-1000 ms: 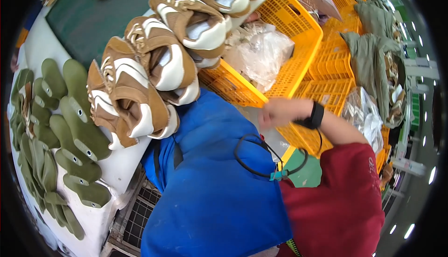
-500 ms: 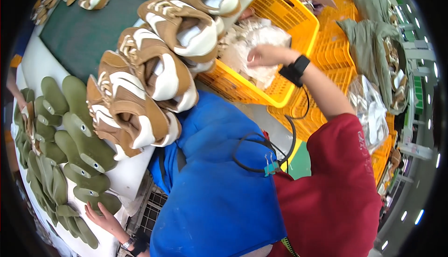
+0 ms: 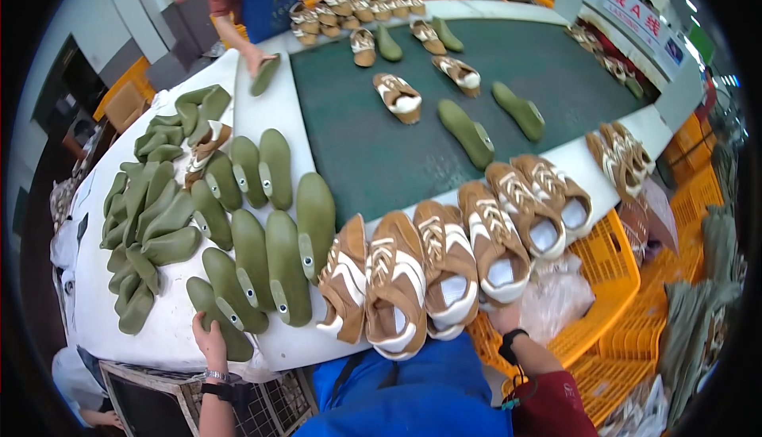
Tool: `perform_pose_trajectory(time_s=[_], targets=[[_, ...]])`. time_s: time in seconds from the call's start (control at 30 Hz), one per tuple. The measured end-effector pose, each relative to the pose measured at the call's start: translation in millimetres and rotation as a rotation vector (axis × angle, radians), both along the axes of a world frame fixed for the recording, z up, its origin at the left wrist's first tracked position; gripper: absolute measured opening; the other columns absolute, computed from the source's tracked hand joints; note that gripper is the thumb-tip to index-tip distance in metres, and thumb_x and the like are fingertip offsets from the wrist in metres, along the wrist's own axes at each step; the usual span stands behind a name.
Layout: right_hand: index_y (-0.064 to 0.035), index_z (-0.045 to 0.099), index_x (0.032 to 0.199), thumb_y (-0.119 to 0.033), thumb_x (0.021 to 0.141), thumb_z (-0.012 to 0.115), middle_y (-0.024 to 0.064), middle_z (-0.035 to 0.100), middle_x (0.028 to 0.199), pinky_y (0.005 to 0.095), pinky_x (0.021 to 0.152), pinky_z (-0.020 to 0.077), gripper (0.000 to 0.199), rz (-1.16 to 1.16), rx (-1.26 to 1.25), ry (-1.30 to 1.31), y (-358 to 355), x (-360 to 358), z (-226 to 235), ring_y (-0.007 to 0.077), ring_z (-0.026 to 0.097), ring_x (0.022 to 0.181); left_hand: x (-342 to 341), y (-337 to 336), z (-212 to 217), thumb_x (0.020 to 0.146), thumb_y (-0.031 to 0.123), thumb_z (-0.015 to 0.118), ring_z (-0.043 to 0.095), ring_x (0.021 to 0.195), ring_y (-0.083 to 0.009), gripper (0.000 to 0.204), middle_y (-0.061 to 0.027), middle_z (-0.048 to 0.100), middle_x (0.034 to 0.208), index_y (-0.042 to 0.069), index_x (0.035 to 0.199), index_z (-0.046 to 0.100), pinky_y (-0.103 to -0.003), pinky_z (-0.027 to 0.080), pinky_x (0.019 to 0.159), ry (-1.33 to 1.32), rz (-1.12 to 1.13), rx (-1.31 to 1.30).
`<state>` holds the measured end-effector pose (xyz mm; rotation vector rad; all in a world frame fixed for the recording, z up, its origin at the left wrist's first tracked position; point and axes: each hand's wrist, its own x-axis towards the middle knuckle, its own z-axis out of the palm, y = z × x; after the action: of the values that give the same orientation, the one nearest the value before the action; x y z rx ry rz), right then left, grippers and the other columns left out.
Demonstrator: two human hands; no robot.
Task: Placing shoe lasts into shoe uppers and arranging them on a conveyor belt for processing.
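My left hand (image 3: 210,343) is at the near left edge of the white table, its fingers around the side of a green shoe last (image 3: 225,322). Several more green lasts (image 3: 252,258) lie beside it. My right hand (image 3: 505,319) is low by a yellow crate (image 3: 607,258), close to a clear plastic bag (image 3: 558,298) inside; its fingers are mostly hidden behind the shoes. Along the table's near edge stands a row of brown and white sneakers (image 3: 394,278), toes pointing away from me.
A green conveyor belt (image 3: 349,143) carries lasts and brown shoes (image 3: 397,97). Across the table, a co-worker's hand (image 3: 255,57) holds another green last (image 3: 265,74). More brown shoes (image 3: 619,155) stand on the right ledge. A wire rack (image 3: 278,401) is below the table.
My view has swung up and left, bringing the belt and co-worker into sight. The left hand's fingers have closed on the last; the right hand has gone lower, behind the shoes.
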<state>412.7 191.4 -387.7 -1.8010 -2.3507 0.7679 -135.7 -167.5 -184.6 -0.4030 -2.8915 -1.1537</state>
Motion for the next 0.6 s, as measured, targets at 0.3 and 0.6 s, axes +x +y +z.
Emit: perform_pose_trajectory(time_s=[0.3,0.6], targets=[[-0.0063,0.058,0.107,-0.037,0.068,0.076,0.0101,0.062,0.106,0.0366,0.086,0.044,0.053,-0.121,-0.148,0.187,5.3,-17.6,42.5,0.0245,0.058,0.099,2.6,4.1,1.6,0.072,-0.002,0.051,0.049,0.105,-0.0307,0.036,-0.0157,0.051,0.109,-0.001,0.108,0.05,-0.036,0.036,0.096,0.093,-0.03,-0.075],[-0.0088,0.063,0.105,-0.032,0.081,0.058,0.0173,0.064,0.103,0.0386,0.082,0.0474,0.034,-0.041,0.002,0.065,-3.4,-31.6,72.8,0.0329,0.06,0.098,1.2,-2.9,-3.6,0.071,-0.002,0.051,0.049,0.106,-0.0315,0.036,-0.016,0.051,0.11,0.0,0.108,0.051,-0.035,0.036,0.096,0.112,-0.036,-0.032]])
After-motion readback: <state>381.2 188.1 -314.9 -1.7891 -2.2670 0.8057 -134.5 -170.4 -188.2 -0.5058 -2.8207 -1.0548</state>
